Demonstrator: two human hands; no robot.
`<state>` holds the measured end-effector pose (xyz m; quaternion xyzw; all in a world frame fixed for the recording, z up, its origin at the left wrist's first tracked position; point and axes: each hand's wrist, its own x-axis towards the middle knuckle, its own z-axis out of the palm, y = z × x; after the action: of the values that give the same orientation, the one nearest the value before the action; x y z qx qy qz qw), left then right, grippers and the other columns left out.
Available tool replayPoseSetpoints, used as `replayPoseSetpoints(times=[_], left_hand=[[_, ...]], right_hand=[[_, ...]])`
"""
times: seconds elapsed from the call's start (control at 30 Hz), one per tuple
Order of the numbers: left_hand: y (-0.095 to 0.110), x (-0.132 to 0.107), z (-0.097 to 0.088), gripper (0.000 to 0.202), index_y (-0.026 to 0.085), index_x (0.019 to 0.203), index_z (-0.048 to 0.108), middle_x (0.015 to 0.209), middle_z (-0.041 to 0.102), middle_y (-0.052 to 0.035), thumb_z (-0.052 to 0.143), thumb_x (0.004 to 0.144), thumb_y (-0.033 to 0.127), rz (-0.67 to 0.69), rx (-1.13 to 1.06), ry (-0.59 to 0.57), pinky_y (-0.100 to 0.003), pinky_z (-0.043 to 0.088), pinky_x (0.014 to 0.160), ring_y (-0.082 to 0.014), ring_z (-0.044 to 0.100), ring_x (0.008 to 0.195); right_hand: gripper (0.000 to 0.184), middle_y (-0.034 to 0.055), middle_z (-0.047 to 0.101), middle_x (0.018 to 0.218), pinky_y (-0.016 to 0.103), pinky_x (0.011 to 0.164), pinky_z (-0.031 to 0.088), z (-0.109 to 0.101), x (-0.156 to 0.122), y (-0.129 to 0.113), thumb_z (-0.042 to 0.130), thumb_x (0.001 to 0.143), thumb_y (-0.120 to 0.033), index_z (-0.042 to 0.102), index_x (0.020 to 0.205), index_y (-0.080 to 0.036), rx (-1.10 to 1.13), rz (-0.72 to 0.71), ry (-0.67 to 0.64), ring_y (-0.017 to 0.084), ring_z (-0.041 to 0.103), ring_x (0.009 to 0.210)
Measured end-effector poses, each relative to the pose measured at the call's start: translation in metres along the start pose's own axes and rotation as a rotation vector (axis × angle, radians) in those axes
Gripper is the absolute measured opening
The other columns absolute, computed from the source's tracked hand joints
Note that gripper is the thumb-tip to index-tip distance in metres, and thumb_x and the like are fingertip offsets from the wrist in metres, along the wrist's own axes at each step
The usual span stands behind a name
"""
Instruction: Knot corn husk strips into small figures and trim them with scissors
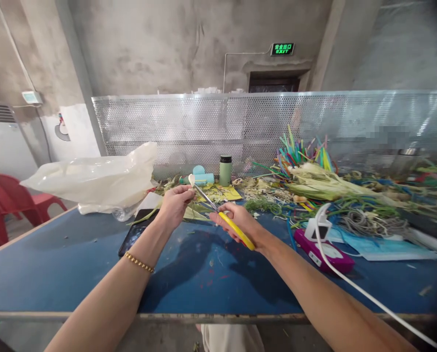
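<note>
My left hand [177, 204] is closed in a pinch on a small whitish petal-shaped piece [192, 180], held up above the table. My right hand [237, 222] grips a pair of scissors [236, 230] with yellow handles that are red inside. The metal blades point up and left, their tips right by the pale piece; whether they touch it I cannot tell. Below my left wrist a dark phone [134, 235] lies on the blue tabletop [218, 278]. Behind the hands is a yellow sheet [226, 192] strewn with small pale scraps.
A large cream plastic bag [94, 178] lies at the left. At the back stand a green bottle [225, 171] and a light blue container [203, 179]. To the right are pale husks [324, 182], colourful sticks [306, 154], a purple power strip [324, 252] with a white cable, and blue masks [394, 248].
</note>
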<state>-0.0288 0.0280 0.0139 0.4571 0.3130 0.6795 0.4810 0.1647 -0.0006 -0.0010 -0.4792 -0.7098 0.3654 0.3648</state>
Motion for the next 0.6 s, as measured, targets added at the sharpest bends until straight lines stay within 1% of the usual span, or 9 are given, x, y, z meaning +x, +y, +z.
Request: replayPoseSetpoints(times=[0.17,0.23,0.4,0.53,0.6], left_hand=[[0.003,0.0,0.003,0.014,0.008,0.07,0.068,0.07,0.065,-0.0034,0.074,0.058,0.006,-0.093,-0.113,0.05,-0.022,0.044,0.058,-0.008,0.056,0.057],[0.005,-0.001,0.004,0.013,0.009,0.07,0.067,0.07,0.065,-0.0031,0.07,0.06,0.001,-0.137,-0.158,0.063,-0.02,0.045,0.058,-0.0075,0.056,0.057],[0.011,-0.005,0.007,0.011,0.009,0.068,0.066,0.07,0.063,-0.0036,0.065,0.066,-0.002,-0.237,-0.193,0.025,-0.017,0.044,0.052,-0.0061,0.055,0.056],[0.01,-0.003,0.005,0.01,0.01,0.069,0.068,0.07,0.064,-0.0044,0.067,0.066,0.001,-0.207,-0.152,0.019,-0.018,0.045,0.052,-0.0068,0.055,0.056],[0.007,-0.001,0.002,0.008,0.01,0.07,0.068,0.069,0.064,-0.0049,0.069,0.066,0.003,-0.2,-0.126,0.005,-0.018,0.042,0.049,-0.0073,0.055,0.056]], right_hand=[[0.048,-0.0058,0.052,0.059,0.021,0.044,0.033,0.0,0.001,0.003,0.069,0.074,-0.059,0.06,0.097,-0.018,-0.115,-0.118,0.028,0.008,0.044,0.045],[0.045,-0.0051,0.053,0.06,0.023,0.048,0.034,0.001,0.001,0.003,0.067,0.075,-0.058,0.061,0.097,-0.019,-0.155,-0.15,0.059,0.01,0.046,0.049],[0.038,-0.0021,0.06,0.069,0.024,0.056,0.036,0.003,-0.003,0.003,0.067,0.076,-0.052,0.062,0.097,-0.021,-0.32,-0.252,0.179,0.014,0.053,0.061],[0.037,-0.0002,0.064,0.072,0.025,0.059,0.037,0.004,-0.006,-0.001,0.065,0.078,-0.051,0.062,0.1,-0.022,-0.445,-0.28,0.236,0.016,0.056,0.063],[0.037,0.0007,0.065,0.073,0.026,0.059,0.037,0.003,-0.007,-0.002,0.065,0.078,-0.051,0.062,0.101,-0.022,-0.504,-0.296,0.266,0.016,0.058,0.064]])
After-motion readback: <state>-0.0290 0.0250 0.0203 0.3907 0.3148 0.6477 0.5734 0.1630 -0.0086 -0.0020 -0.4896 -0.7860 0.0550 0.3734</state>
